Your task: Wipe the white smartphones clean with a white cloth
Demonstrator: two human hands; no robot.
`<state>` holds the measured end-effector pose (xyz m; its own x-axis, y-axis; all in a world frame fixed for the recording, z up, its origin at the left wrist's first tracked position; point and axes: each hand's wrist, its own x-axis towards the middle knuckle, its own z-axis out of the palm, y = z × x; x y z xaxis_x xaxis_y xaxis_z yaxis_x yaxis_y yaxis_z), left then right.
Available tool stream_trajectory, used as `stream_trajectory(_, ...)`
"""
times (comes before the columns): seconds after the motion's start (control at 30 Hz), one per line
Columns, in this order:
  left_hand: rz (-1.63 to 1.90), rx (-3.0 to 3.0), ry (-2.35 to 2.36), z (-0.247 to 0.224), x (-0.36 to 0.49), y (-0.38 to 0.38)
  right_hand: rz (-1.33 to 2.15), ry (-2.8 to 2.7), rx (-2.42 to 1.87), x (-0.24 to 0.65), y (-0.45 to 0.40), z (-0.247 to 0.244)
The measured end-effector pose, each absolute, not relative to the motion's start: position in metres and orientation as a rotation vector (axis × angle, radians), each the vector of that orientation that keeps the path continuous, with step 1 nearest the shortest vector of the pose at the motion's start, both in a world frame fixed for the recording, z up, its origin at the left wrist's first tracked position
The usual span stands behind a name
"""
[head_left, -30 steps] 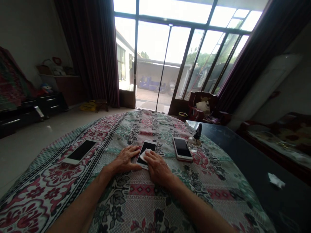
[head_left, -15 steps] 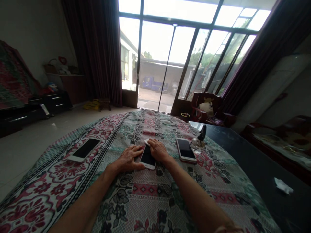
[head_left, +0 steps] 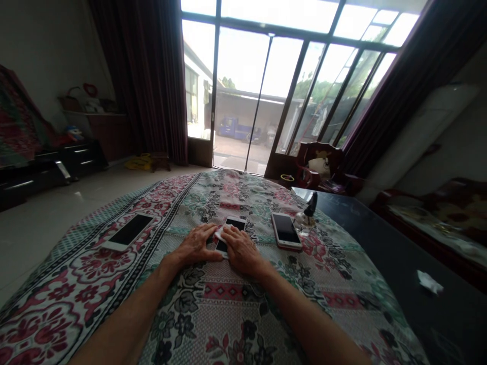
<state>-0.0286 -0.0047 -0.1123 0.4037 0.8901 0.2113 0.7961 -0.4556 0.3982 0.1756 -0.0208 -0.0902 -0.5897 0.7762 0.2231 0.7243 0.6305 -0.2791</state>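
A white smartphone lies on the floral tablecloth, its dark screen facing up and its lower half covered by my hands. My left hand grips the phone's left edge. My right hand lies across the screen, pressing a small white cloth against the glass. Part of the cloth is hidden under my fingers. To the right, a rose-gold smartphone lies face up, and a white smartphone lies face up to the left.
A small glass figurine stands beyond the rose-gold phone. A dark glass table at the right holds crumpled white paper. Beyond stand a red wooden chair and glass doors.
My right hand has slid back from the phone's top end onto its lower screen, bringing the white cloth along. My left hand stays at the phone's left edge.
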Motion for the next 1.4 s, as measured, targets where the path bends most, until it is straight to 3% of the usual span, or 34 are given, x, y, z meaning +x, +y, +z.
stream_trajectory(0.9,0.402,2.458,1.411,-0.112,-0.038,-0.002,0.302,-2.362,-0.872,0.18,-0.053,-0.096)
stream_trajectory(1.4,0.331,2.401,1.432,-0.098,-0.033,-0.008,0.208,-2.399,-0.92,0.181,-0.038,-0.097)
